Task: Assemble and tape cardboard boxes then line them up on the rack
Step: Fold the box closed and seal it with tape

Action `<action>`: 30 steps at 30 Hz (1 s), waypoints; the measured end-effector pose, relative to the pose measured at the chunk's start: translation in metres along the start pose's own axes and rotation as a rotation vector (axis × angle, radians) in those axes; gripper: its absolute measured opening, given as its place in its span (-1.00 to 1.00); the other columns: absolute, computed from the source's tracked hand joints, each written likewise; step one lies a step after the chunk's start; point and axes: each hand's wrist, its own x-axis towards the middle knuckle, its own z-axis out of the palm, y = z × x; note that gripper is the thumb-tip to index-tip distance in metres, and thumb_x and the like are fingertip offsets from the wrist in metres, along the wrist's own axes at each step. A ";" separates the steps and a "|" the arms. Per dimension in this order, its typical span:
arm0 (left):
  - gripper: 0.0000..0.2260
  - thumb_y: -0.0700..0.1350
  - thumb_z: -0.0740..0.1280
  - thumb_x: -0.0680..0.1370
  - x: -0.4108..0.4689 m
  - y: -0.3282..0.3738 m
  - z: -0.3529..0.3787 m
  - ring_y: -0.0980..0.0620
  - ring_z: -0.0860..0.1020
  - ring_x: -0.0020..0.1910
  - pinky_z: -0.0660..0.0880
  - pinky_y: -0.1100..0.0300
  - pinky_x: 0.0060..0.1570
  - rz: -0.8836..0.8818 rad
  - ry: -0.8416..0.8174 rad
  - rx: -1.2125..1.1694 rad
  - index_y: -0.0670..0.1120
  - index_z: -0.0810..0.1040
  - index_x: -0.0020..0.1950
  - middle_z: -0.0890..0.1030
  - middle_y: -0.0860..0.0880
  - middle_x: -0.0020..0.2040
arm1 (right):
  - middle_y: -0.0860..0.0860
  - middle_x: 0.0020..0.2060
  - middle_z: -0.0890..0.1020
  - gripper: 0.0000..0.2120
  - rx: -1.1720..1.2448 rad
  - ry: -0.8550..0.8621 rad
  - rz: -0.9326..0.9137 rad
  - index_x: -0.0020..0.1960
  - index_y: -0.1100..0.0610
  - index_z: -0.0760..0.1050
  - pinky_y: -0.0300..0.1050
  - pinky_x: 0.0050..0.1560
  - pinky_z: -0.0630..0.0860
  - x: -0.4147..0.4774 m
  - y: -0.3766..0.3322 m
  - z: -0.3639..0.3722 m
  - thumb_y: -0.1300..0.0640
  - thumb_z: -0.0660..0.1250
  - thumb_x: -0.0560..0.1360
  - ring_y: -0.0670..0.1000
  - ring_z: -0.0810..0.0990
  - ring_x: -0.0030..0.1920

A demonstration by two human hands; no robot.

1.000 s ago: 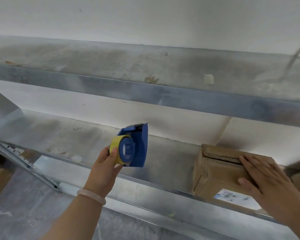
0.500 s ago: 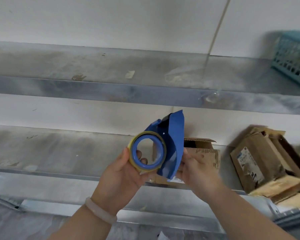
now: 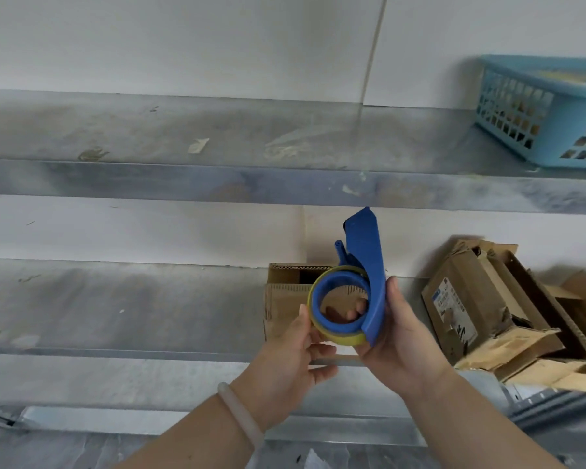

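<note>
**A:** Item one, the grip?
**B:** One blue tape dispenser (image 3: 364,262), held in both hands. The left hand (image 3: 290,362) curls round the yellow tape roll (image 3: 340,337), thumb on its rim. The right hand (image 3: 401,340) clasps the flat plate, fingertips showing through the core.
**A:** Its lie?
**B:** Long axis near upright, narrow end up, tipped slightly right.
**A:** The task's thing?
**B:** One cardboard box (image 3: 283,299), on the middle shelf (image 3: 115,306), directly behind the dispenser, top unsealed. I judge the left hand nearer.
**A:** Containers?
**B:** That box: interior dark, contents not discernible. At right, apart from it: torn cartons (image 3: 481,306), gaping. Far right on the upper shelf (image 3: 183,137): one blue basket (image 3: 535,110), contents indistinct through the mesh.
</note>
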 end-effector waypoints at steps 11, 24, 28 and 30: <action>-0.60 0.00 0.32 0.57 0.053 0.044 -0.036 0.15 0.29 0.33 0.17 0.22 0.36 0.734 0.443 1.271 0.05 0.42 0.40 0.42 0.16 0.30 | 0.04 -0.42 0.52 -0.58 -0.197 0.029 -0.066 0.20 0.11 0.56 -0.16 -0.47 0.46 -0.001 -0.045 -0.032 -0.04 0.38 0.39 -0.04 0.45 -0.48; -0.88 0.04 0.41 0.49 0.090 0.026 -0.053 0.20 0.34 0.07 0.09 0.59 0.07 0.630 0.519 1.313 0.10 0.69 -0.02 0.55 0.29 -0.06 | 0.00 0.12 0.68 -0.48 -0.786 -0.147 -0.100 0.25 -0.10 0.53 -0.15 -0.13 0.62 0.040 -0.085 -0.024 -0.04 0.53 0.31 0.11 0.69 0.02; -0.87 0.08 0.36 0.49 0.092 0.026 -0.057 0.23 0.34 0.02 0.27 0.35 0.09 0.626 0.518 1.342 0.13 0.69 -0.05 0.48 0.36 -0.09 | -0.01 0.12 0.68 -0.49 -0.815 -0.233 -0.066 0.23 -0.12 0.56 -0.14 -0.08 0.62 0.065 -0.078 -0.008 0.02 0.56 0.30 0.07 0.69 0.05; -0.85 0.09 0.33 0.50 0.093 0.027 -0.060 0.22 0.35 0.05 0.29 0.29 0.10 0.588 0.503 1.352 0.15 0.67 -0.02 0.45 0.38 -0.07 | -0.01 0.14 0.68 -0.48 -0.849 -0.254 -0.051 0.26 -0.07 0.55 -0.18 -0.06 0.60 0.074 -0.072 -0.004 0.09 0.56 0.33 0.04 0.68 0.08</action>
